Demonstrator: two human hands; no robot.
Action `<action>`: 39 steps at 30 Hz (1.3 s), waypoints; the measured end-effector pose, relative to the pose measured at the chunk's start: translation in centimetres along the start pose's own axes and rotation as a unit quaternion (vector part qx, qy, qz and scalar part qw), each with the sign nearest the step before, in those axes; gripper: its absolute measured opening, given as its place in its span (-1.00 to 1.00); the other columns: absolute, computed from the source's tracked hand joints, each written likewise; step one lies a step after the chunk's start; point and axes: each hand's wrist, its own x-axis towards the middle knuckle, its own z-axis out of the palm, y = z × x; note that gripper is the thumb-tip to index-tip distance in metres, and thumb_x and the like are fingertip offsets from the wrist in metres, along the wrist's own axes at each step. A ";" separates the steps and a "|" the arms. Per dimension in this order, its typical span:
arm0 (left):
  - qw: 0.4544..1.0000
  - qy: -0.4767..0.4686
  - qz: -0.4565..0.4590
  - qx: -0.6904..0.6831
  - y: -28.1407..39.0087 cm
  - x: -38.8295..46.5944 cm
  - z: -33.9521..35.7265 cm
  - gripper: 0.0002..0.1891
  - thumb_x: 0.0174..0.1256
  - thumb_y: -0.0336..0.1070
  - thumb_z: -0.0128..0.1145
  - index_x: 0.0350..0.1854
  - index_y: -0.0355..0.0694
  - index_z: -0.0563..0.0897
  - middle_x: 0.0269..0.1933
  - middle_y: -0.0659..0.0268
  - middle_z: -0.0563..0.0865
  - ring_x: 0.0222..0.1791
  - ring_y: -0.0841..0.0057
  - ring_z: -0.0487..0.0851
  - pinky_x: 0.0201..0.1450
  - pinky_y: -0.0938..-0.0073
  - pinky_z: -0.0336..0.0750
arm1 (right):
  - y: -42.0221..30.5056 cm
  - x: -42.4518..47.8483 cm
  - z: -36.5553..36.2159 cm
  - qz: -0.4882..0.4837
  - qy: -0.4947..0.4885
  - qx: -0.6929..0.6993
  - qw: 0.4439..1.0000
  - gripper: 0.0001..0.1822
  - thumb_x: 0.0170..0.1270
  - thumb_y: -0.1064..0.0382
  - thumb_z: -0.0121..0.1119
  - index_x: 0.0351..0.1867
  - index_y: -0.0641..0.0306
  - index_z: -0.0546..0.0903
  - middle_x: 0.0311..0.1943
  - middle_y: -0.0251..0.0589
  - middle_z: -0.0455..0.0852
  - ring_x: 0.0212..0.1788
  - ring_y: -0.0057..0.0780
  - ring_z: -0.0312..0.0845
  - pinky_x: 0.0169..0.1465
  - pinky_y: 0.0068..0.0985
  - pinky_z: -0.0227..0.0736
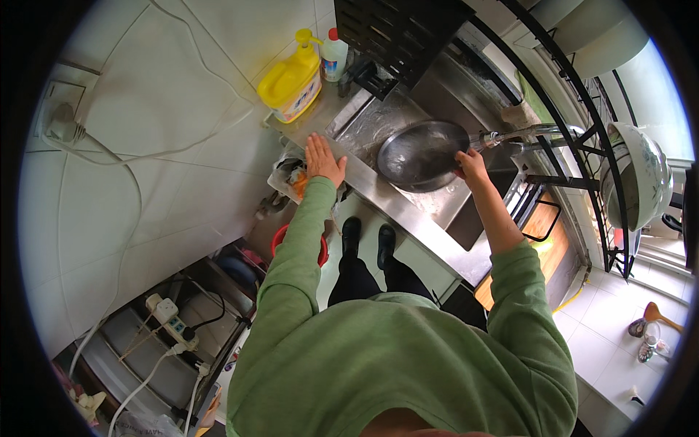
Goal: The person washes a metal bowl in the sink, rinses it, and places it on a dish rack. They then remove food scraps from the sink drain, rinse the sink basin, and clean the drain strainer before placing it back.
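Observation:
My right hand (471, 165) is closed at the near right edge of a dark metal wok (423, 155), which is tilted over the stainless steel sink (349, 123). Behind the wok, a chrome faucet (524, 133) with a spray head points towards it. Flat and with its fingers together, my left hand (325, 158) is at the left end of the steel counter edge, holding nothing. Beyond it stand a yellow pump jug (292, 84) and a white bottle with a red cap (333, 54). The wok's handle is not plainly visible.
A black dish rack (592, 147) with bowls (636, 175) rises at the right. A wooden cutting board (538, 240) lies right of the sink. Under my left arm are a bag-lined bin (286, 175) and a red bucket (279, 238). Cords and a power strip (173, 322) are at the lower left.

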 end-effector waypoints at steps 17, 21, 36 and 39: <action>0.947 -0.139 0.287 -0.023 4.2 2.5 2.3 -0.26 0.26 0.09 -0.14 0.33 -0.36 0.06 0.40 0.02 -0.02 0.41 0.19 -0.10 0.39 0.17 -0.19 | 3.2 -0.8 -9.5 0.100 0.038 0.030 0.994 -0.92 0.06 0.34 0.09 -0.49 0.11 0.42 -0.61 -0.41 0.39 -0.61 -0.61 0.31 -0.60 -0.63 0.27; 0.957 -0.112 0.256 -0.072 3.5 2.6 3.4 -0.29 0.27 0.05 -0.13 0.34 -0.33 0.06 0.40 0.05 -0.01 0.41 0.20 -0.09 0.39 0.16 -0.17 | 1.4 -1.6 -7.5 0.068 0.043 0.010 0.997 -0.92 0.09 0.29 0.09 -0.47 0.07 0.43 -0.61 -0.46 0.38 -0.61 -0.64 0.33 -0.59 -0.67 0.31; 0.898 -0.345 0.271 0.028 9.5 2.2 6.2 -0.47 0.24 -0.08 -0.15 0.28 -0.06 0.29 0.21 -0.03 0.37 0.28 0.26 0.26 0.30 0.28 0.09 | 2.1 -4.0 -5.9 0.126 0.057 0.082 0.987 -0.93 0.04 0.36 0.11 -0.53 0.17 0.46 -0.66 -0.42 0.33 -0.71 -0.65 0.26 -0.68 -0.72 0.31; 0.753 -0.319 -0.131 -0.561 9.3 4.3 4.4 -0.43 0.24 0.08 -0.16 0.18 -0.21 0.38 0.16 0.11 0.44 0.18 0.35 0.37 0.22 0.32 0.19 | 7.4 -4.2 -7.7 0.171 0.076 0.245 0.951 -0.85 0.07 0.42 0.09 -0.62 0.22 0.43 -0.63 -0.34 0.39 -0.70 -0.60 0.31 -0.73 -0.75 0.32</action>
